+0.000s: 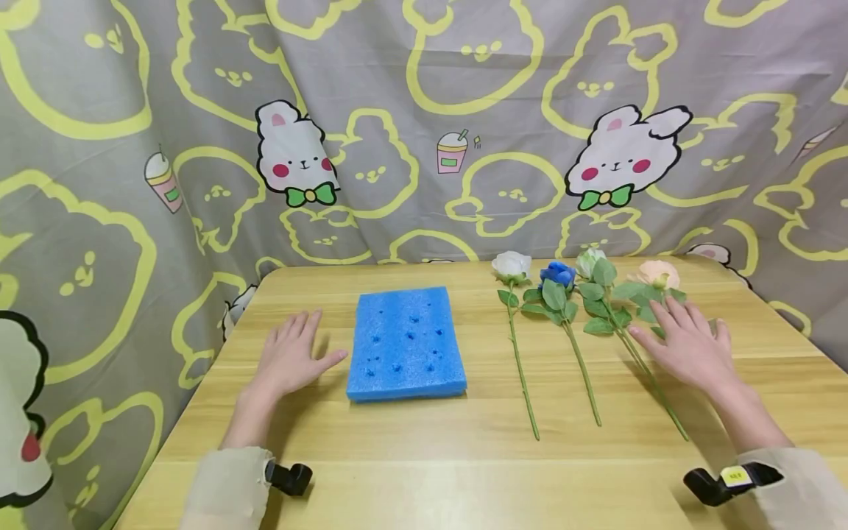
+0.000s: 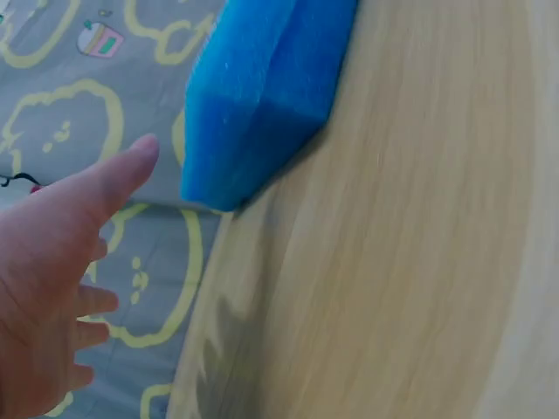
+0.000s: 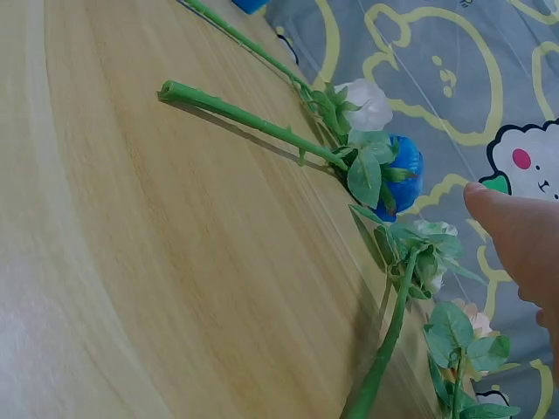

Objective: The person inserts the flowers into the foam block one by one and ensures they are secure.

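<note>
A blue foam block [image 1: 405, 346] pitted with several small holes lies left of the table's middle. Just left of it is my left hand [image 1: 291, 357], fingers straight and thumb toward the block, holding nothing. On the right side lie artificial flowers with green stems: a white rose [image 1: 511, 266], a blue rose [image 1: 558, 275], a pale greenish-white flower [image 1: 591, 262] and a peach flower [image 1: 659, 274]. My right hand [image 1: 692, 346] is spread over the peach flower's leaves and hides much of its stem; whether it touches them I cannot tell. In the right wrist view the blue rose [image 3: 403, 175] lies beyond my thumb.
The wooden table [image 1: 424, 471] backs onto a grey curtain [image 1: 424, 191] with yellow outlined cartoon figures, which also hangs along both sides. A black camera mount [image 1: 289, 478] sits on the left wrist, another mount [image 1: 718, 486] on the right.
</note>
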`<act>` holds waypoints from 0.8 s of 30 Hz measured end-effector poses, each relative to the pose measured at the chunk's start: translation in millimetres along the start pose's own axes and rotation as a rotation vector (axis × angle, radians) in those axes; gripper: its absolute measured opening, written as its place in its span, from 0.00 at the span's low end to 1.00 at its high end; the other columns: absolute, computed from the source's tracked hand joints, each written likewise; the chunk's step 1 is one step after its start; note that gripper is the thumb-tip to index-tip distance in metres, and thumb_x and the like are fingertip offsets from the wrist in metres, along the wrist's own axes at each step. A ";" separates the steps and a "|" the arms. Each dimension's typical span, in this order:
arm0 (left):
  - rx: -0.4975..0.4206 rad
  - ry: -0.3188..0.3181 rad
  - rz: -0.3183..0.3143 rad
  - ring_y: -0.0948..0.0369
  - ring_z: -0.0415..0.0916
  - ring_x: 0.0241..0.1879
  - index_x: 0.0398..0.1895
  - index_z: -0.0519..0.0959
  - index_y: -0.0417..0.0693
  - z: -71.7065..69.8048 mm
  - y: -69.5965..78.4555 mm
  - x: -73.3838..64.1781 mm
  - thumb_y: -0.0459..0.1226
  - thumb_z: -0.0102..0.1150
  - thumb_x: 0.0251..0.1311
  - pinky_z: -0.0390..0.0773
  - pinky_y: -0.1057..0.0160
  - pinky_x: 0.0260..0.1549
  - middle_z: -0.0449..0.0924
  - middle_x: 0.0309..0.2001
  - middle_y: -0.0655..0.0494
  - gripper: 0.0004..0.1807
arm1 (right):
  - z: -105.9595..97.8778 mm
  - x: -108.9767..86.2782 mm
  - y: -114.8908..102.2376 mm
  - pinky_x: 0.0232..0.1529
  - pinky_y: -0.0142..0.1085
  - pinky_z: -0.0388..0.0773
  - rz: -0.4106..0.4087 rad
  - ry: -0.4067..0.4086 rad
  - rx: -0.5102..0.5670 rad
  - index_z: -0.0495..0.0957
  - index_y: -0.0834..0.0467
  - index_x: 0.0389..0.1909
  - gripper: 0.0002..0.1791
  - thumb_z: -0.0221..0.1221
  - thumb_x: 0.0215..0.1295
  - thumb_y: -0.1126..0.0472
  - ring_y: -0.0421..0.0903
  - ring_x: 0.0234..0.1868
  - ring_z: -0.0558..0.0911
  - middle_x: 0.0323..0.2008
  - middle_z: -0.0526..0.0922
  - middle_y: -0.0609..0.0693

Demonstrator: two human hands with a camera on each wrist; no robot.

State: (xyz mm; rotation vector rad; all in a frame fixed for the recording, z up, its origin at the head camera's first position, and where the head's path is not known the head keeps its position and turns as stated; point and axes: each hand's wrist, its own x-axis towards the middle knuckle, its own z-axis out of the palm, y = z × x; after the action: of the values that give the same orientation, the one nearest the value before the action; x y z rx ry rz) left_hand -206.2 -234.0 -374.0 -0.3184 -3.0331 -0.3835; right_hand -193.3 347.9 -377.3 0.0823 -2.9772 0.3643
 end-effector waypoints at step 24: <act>-0.696 -0.129 -0.081 0.39 0.53 0.65 0.72 0.41 0.37 9.2 41.0 -17.5 0.48 0.63 0.55 0.59 0.45 0.60 0.47 0.70 0.36 0.53 | -9.3 -6.2 19.8 0.49 0.68 0.55 0.014 0.159 0.184 0.56 0.75 0.63 0.38 0.49 0.68 0.46 0.76 0.55 0.59 0.57 0.60 0.78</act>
State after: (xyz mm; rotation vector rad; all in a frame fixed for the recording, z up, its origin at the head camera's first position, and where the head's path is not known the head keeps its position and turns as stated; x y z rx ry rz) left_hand -180.8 -196.2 -374.8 -0.2555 -2.9228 -1.4740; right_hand -187.4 369.6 -373.9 0.0494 -2.7831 0.6153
